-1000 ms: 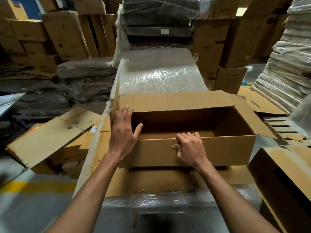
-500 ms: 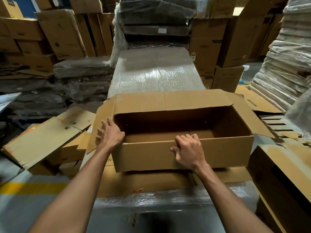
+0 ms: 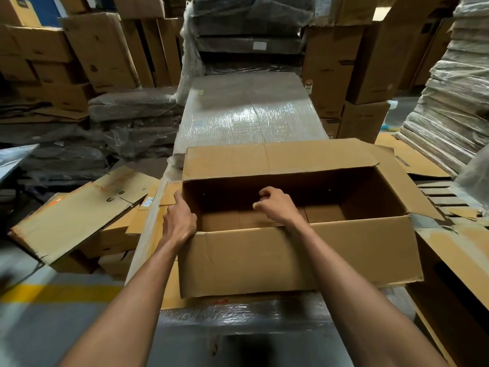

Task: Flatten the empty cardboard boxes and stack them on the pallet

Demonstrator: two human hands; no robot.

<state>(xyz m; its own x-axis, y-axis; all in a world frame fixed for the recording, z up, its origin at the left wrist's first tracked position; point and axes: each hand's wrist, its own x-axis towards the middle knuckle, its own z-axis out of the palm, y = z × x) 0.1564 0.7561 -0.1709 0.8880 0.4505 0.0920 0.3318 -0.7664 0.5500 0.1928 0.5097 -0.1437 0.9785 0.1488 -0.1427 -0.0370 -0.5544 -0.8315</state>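
A large empty cardboard box (image 3: pixel 299 258) stands open-topped in front of me on a stack wrapped in plastic film (image 3: pixel 248 112), its far and right flaps folded outward. My left hand (image 3: pixel 179 223) grips the box's near left corner at the rim, thumb outside. Reaching over the near wall, my right hand (image 3: pixel 275 205) hangs inside the box above its bottom flaps, with its fingers curled and nothing held. Flattened cardboard (image 3: pixel 161 247) lies under the box.
Flattened boxes (image 3: pixel 71 215) lie in a loose heap at the left. A wooden pallet (image 3: pixel 444 197) shows at the right beside a wrapped stack (image 3: pixel 455 102). An open box (image 3: pixel 457 276) stands at the near right. Upright cartons fill the back. A yellow floor line (image 3: pixel 60 292) runs at the left.
My right hand left the near wall's outside and reached over it into the box. My left hand shifted from the left flap to the near left corner. The box sits closer.
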